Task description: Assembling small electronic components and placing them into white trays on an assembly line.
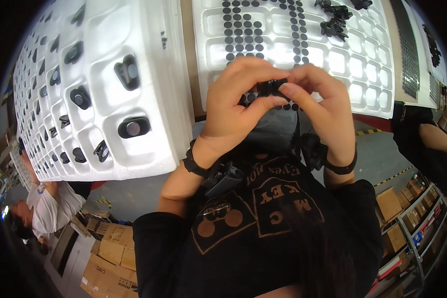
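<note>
In the head view, a small black piece (271, 88) is above the near edge of the front tray (340, 62); the left hand (229, 99) and right hand (330, 107) each pinch it in a thumb-and-finger grip. Black discs (240, 32) lie in rows on that tray; black clips (335, 29) sit on its far right part; a side tray (156, 44) is to its left.

Left hand (236, 99) and right hand (328, 102) pinch a black piece (269, 89).

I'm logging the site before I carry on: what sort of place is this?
Most likely a factory assembly area: there is a white moulded tray of small black parts, stacked cardboard boxes, and yellow-and-black floor tape.
</note>
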### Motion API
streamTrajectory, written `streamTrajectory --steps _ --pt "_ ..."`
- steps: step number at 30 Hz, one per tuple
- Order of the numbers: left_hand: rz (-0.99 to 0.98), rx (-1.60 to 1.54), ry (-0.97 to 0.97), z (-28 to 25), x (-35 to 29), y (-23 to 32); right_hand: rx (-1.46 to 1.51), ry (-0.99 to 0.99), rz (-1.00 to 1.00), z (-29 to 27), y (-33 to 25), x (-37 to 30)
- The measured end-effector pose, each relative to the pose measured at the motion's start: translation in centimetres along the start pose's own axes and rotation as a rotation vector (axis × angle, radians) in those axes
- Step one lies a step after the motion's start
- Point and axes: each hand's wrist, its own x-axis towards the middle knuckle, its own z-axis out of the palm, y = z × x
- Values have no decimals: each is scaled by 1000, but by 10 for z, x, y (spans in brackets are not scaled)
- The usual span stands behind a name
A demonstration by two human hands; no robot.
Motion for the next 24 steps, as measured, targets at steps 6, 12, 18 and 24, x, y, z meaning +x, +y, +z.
streamTrajectory --steps 6,12,18,24 --pt "28 39 -22 -2 7 15 35 -26 -29 -4 -5 0" --pt "-217 -344 51 -1 9 26 119 212 -64 -36 -4 7" --pt "-251 -466 89 -3 12 24 -411 417 -383 -29 -5 10" --pt "-269 -512 166 -1 18 21 -478 155 -464 -8 12 11"
